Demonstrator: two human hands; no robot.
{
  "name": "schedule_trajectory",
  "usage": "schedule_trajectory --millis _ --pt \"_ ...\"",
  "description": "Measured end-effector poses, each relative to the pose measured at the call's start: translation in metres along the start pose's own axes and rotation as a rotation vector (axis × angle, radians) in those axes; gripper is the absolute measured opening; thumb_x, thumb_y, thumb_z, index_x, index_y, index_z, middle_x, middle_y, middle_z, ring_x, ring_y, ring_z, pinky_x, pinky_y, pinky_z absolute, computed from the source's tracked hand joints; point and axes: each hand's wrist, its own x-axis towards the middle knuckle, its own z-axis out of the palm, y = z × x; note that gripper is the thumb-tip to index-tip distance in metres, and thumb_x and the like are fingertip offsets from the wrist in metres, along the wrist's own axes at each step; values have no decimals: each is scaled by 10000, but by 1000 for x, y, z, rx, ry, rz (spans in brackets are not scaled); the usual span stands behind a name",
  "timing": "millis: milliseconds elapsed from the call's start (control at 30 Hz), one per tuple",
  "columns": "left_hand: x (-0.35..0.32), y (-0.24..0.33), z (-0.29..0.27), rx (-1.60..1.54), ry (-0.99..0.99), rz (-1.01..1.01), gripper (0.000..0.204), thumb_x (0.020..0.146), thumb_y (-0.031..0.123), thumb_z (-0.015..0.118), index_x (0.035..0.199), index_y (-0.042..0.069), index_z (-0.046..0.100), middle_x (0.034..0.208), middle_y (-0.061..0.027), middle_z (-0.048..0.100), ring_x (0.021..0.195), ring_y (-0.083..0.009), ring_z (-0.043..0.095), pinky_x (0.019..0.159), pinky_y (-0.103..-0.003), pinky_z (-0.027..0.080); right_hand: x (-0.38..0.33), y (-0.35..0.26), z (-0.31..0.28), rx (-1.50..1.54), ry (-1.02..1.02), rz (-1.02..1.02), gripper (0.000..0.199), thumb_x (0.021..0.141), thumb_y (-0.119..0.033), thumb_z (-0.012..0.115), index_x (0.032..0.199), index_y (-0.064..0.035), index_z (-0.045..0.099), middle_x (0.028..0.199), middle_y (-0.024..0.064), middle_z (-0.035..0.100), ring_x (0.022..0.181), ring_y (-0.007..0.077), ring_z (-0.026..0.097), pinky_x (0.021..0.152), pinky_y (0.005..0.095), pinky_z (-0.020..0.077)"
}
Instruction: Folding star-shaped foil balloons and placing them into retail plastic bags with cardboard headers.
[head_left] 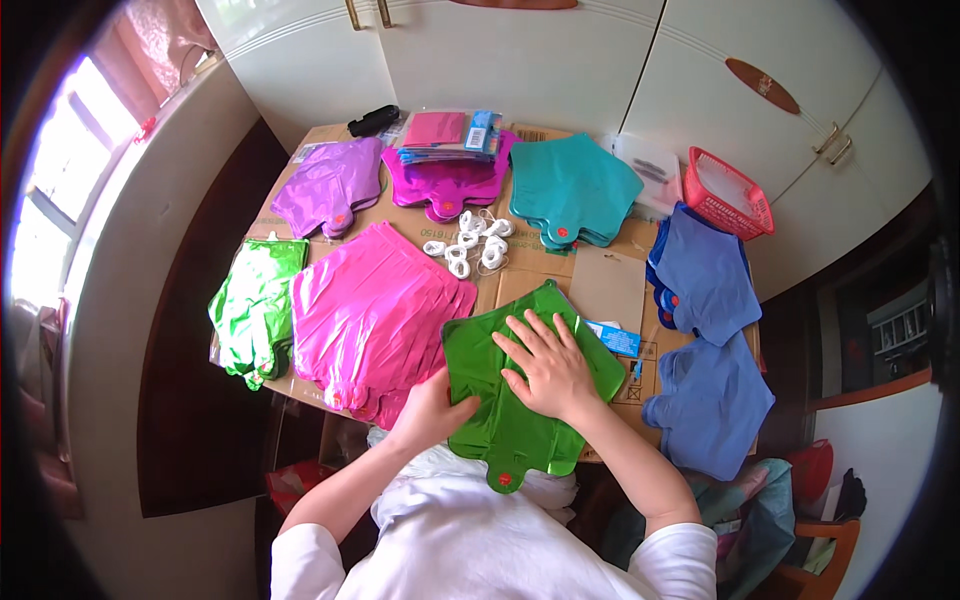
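Observation:
A flat, uninflated dark green star-shaped foil balloon (500, 400) lies at the table's near edge, its tab with a red dot hanging toward me. My left hand (432, 408) pinches its left edge, thumb on top and fingers hidden underneath. Spread flat on the balloon's upper middle, my right hand (545, 362) presses with its fingers apart. Left of the green balloon sits a thick stack of shiny pink foil balloons (375, 310), close to my left hand. A small blue card packet (615, 338) and a brown cardboard piece (610, 285) lie beyond my right hand.
Around the cardboard-covered table lie light green (258, 300), purple (335, 180), magenta (450, 190), teal (575, 185) and blue foil balloons (710, 270). White ribbon rolls (465, 245) sit centrally. Card packets (450, 130), a black object (374, 121) and a red basket (728, 190) stand at the back.

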Motion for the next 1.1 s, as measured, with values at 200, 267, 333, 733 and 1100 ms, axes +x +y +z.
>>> schedule_trajectory --millis 200,267,333,733,1100 --pt "19 -8 7 453 160 -25 336 761 250 714 897 -25 575 733 -220 651 707 -379 655 635 -450 526 1 0 1 -4 9 -12 472 897 -372 526 1338 -204 510 1430 79 433 1343 297 366 1123 522 219" --pt "17 -13 7 464 212 -25 314 759 266 717 819 -17 597 682 -196 642 652 -357 652 603 -441 516 0 1 1 2 13 -11 474 894 -378 527 1336 -207 512 1437 76 426 1348 298 358 1125 524 212" --pt "13 -6 9 487 180 -21 270 764 240 701 769 -8 593 644 -185 628 614 -359 639 584 -441 508 0 2 1 7 9 -5 479 889 -388 529 1334 -211 515 1443 74 421 1356 297 345 1127 526 205" --pt "-7 13 28 601 -72 348 182 695 97 641 808 -18 558 883 -212 529 750 -403 590 700 -451 504 1 6 7 28 -23 9 585 773 -480 617 1237 -126 583 1442 74 416 1386 289 288 1126 549 190" --pt "-35 10 26 527 -11 74 184 680 78 651 795 -1 532 763 -179 583 693 -398 600 642 -464 488 5 0 -13 -3 -183 40 815 673 -685 620 1228 -88 606 1468 68 384 1409 266 245 1155 515 125"
